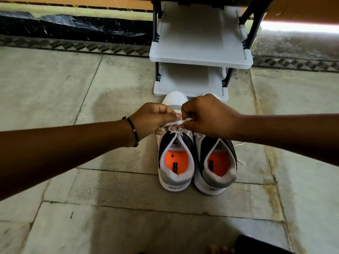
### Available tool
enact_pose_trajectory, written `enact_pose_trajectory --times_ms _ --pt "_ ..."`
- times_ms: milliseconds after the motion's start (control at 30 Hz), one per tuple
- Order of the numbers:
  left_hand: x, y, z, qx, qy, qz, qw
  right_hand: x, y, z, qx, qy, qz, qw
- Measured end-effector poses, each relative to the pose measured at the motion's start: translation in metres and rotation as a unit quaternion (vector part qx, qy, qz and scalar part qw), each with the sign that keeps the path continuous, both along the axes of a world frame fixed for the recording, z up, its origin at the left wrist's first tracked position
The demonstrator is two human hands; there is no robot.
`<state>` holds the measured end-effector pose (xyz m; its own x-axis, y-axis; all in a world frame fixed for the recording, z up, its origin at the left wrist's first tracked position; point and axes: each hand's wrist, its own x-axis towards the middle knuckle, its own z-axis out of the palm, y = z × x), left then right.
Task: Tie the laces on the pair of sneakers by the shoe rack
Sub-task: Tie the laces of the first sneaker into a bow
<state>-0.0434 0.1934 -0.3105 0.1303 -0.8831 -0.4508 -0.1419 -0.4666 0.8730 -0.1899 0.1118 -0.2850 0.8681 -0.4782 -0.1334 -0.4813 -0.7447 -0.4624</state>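
I saw a stone tile floor and a grey shoe rack standing at the top. The pair of sneakers sat just in front of the rack, heels toward me, orange insoles showing. The left hand (beaded bracelet on the wrist) pinched the white lace over the left sneaker. The right hand gripped that lace too, fingers curled tight. The right sneaker had loose lace ends trailing on the floor.
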Motion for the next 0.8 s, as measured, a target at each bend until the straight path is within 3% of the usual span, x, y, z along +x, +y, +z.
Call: enact_pose_trajectory --times_ms 267,367,533,800 --pt "0.004 -0.003 0.001 -0.055 -0.126 -0.031 0.99 -0.007 0.007 0.004 -0.017 0.011 -0.012 1.0" --pt "0.008 0.0 -0.002 -0.037 -0.135 -0.013 0.99 -0.012 0.012 0.006 0.043 0.037 -0.053 0.997" --pt "0.014 0.005 -0.008 0.063 -0.077 0.051 0.994 -0.022 0.01 0.001 0.179 0.075 -0.128 0.973" --pt "0.022 0.004 -0.014 0.111 -0.126 0.055 0.984 -0.029 0.015 -0.008 0.323 0.066 -0.21 0.92"
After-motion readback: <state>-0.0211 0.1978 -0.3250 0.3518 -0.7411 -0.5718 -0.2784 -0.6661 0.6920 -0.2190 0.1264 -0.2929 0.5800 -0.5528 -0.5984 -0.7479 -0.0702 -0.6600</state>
